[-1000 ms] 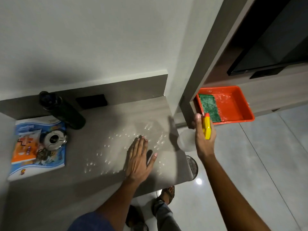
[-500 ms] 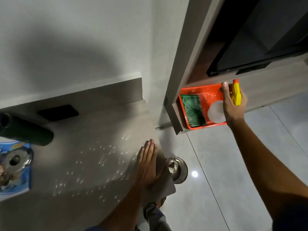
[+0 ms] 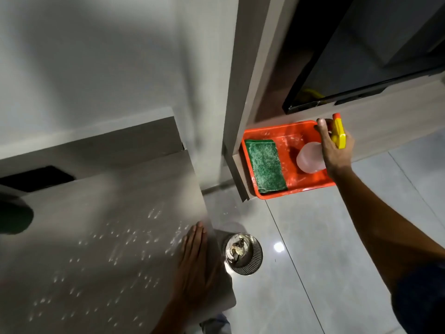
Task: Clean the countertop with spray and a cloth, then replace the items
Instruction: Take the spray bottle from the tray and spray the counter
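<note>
- Right hand [image 3: 333, 147] closed around the neck of a spray bottle [image 3: 310, 157], yellow trigger head [image 3: 338, 133] showing above the knuckles, clear body hanging below the palm.
- Bottle held over the right half of an orange tray [image 3: 289, 189]; cannot tell whether its base touches the tray floor.
- Green cloth [image 3: 266, 165] lying folded flat in the left half of the tray, just beside the bottle, not touching it.
- Tray set on a low wooden shelf [image 3: 238, 179] beside the countertop, its front edge jutting past the shelf over the tiled floor [image 3: 313, 261].
- Left hand [image 3: 196, 266] open, palm down, fingers together, resting flat on the countertop [image 3: 120, 189] at its right edge.
- Countertop speckled with spray droplets [image 3: 125, 239] left of that hand.
- Round metal bin [image 3: 242, 253] on the floor, just right of the countertop edge.
- Dark rounded object [image 3: 14, 218] at the far left of the countertop, cut off by the frame.
</note>
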A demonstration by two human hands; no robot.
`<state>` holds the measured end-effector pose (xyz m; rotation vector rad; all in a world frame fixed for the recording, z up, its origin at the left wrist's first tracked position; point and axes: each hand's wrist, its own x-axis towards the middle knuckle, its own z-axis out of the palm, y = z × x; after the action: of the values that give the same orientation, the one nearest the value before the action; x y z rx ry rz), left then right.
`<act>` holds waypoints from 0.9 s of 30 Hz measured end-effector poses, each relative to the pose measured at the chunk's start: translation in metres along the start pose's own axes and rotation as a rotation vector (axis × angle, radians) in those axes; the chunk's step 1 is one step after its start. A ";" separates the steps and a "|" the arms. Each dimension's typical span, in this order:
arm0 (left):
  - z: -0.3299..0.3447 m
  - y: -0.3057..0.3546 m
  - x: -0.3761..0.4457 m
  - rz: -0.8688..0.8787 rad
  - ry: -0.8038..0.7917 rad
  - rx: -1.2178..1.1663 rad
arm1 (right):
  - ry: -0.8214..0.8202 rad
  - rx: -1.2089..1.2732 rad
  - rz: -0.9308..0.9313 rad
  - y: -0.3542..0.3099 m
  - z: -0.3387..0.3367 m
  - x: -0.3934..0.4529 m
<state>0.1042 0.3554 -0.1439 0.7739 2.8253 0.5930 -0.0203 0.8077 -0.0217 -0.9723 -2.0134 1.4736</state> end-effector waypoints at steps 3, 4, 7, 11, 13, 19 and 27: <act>0.001 -0.001 0.000 0.006 0.013 0.020 | 0.020 0.050 0.056 0.018 0.003 -0.001; 0.001 -0.001 0.000 0.012 0.012 0.026 | 0.044 0.074 0.072 0.021 0.003 -0.004; 0.002 -0.004 0.000 0.013 -0.006 0.023 | 0.054 0.125 0.140 0.013 0.002 -0.012; -0.004 0.000 0.002 -0.020 -0.056 0.006 | 0.171 0.191 0.163 0.018 -0.002 -0.021; -0.009 0.005 0.003 -0.039 -0.072 0.020 | 0.279 0.258 0.156 0.024 -0.004 -0.044; -0.016 0.016 0.004 -0.084 -0.120 0.015 | 0.290 0.095 -0.004 0.036 0.038 -0.132; 0.001 0.019 0.007 -0.043 0.030 0.122 | -0.585 -0.750 -0.129 0.026 0.092 -0.062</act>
<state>0.1074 0.3743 -0.1366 0.7272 2.9203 0.4332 -0.0390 0.7077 -0.0729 -0.6713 -3.1116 0.9930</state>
